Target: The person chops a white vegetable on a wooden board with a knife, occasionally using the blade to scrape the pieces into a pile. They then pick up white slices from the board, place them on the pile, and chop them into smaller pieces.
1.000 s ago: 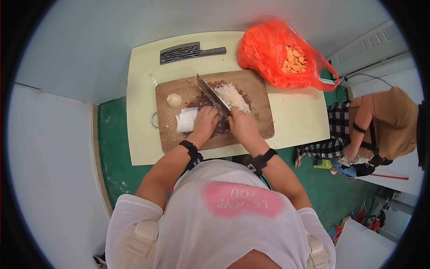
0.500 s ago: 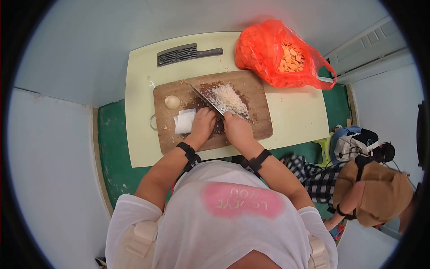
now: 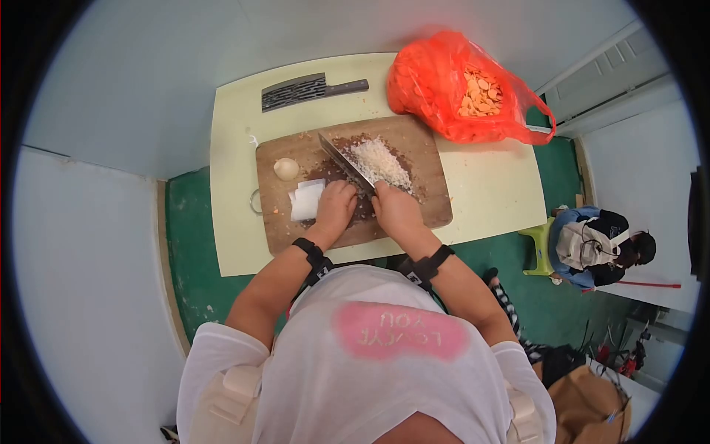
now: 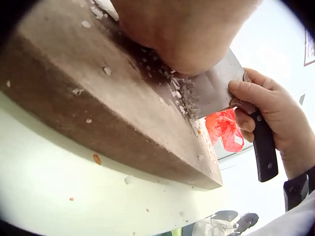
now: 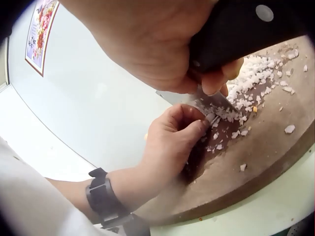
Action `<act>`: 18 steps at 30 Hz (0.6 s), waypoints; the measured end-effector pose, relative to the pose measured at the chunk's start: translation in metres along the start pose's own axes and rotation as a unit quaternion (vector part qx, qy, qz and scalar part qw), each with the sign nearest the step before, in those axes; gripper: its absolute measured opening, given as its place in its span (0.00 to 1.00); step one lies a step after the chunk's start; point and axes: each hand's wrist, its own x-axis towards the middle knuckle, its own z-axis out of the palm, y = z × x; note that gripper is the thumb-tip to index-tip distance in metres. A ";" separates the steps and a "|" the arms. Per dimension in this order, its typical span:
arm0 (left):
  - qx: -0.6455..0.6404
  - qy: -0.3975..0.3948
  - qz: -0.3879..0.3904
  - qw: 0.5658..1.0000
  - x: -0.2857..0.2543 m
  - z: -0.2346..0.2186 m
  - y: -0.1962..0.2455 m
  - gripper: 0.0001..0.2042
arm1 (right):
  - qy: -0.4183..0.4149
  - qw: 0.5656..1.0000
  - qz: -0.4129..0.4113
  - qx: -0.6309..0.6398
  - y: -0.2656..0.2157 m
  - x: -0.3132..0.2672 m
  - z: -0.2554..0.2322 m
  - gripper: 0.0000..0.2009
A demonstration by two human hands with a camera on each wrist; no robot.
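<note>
My right hand (image 3: 399, 209) grips the black handle of a kitchen knife (image 4: 216, 83), its broad blade slanting across the wooden cutting board (image 3: 436, 200). At the blade's left side, my left hand (image 5: 170, 142) has curled fingers. Its thumb and forefinger pinch a small white vegetable piece (image 5: 211, 118), mostly hidden. Right of the blade lies a heap of finely chopped white vegetable (image 3: 379, 159), with loose bits scattered around it. White flat slabs (image 3: 305, 201) rest left of my left hand, and a pale round piece (image 3: 286, 169) sits behind them.
A dark patterned cleaver (image 3: 293, 92) lies at the table's back left. An open red plastic bag (image 3: 429, 89) of orange slices (image 3: 481, 92) stands back right, close to the board. Beyond the table's right edge, a person (image 3: 592, 248) sits on a green stool (image 3: 540, 248).
The knife's blade shifts slightly while both hands stay near the same place on the board. In the background, a person in a brown top has moved toward the lower right.
</note>
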 end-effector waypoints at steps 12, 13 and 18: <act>0.004 0.006 0.035 0.999 -0.004 0.000 0.002 0.07 | 0.018 0.999 -0.026 -0.020 -0.004 -0.007 0.004 0.06; 0.016 -0.001 0.032 0.999 -0.003 0.000 0.003 0.07 | 0.018 0.999 -0.025 -0.020 -0.003 -0.008 0.006 0.06; 0.011 0.009 0.036 0.999 -0.001 0.000 0.005 0.07 | 0.024 0.999 -0.031 -0.010 -0.001 -0.005 0.008 0.06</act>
